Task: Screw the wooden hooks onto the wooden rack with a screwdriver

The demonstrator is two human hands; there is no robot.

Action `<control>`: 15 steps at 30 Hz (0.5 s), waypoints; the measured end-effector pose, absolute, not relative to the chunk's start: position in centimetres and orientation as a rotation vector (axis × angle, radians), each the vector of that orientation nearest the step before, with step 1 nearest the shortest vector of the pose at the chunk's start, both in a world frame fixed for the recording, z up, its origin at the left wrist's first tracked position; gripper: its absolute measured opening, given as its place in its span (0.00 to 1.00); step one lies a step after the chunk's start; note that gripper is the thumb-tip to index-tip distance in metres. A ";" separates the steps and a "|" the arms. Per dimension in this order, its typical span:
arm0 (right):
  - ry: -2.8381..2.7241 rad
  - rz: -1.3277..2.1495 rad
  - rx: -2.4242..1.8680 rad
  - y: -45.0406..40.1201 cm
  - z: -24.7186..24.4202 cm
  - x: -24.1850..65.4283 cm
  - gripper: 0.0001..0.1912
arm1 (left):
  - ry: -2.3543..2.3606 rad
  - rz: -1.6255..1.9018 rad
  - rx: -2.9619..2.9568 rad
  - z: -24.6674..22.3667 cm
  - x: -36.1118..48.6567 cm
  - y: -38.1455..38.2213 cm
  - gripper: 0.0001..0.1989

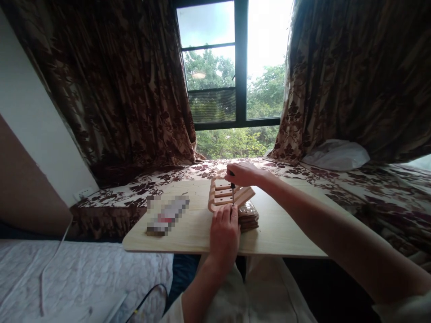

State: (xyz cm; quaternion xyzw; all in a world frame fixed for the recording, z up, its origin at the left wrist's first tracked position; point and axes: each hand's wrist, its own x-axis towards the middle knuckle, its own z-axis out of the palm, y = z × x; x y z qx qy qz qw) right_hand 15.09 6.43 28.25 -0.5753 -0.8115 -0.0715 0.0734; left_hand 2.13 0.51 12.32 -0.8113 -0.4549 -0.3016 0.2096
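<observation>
My right hand (pixel 243 174) is closed around the dark handle of a screwdriver (pixel 232 192). Its thin shaft points straight down at the near end of a light wooden slatted piece (pixel 223 194) with curved ends and dark holes. Over that near end my left hand (pixel 225 229) is curled, its fingertips beside the screwdriver's tip and pressing on the wood. The tip itself is hidden by the fingers. To the right, a flat wooden slat (pixel 245 196) lies at a slant. Under it sits a stack of brown, shiny-topped pieces (pixel 249 216).
All this stands on a pale wooden tabletop (pixel 188 242) with rounded corners. A blurred-out box-like item (pixel 169 216) lies on its left side. Behind are a floral-covered ledge (pixel 161 179), a white plastic bag (pixel 336 154) and a window; a quilted bed cover (pixel 84 273) is lower left.
</observation>
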 end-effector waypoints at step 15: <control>-2.310 -0.160 -1.654 13.7 28.3 18.5 0.13 | -1.220 -0.785 -2.163 13.0 6.1 10.3 0.21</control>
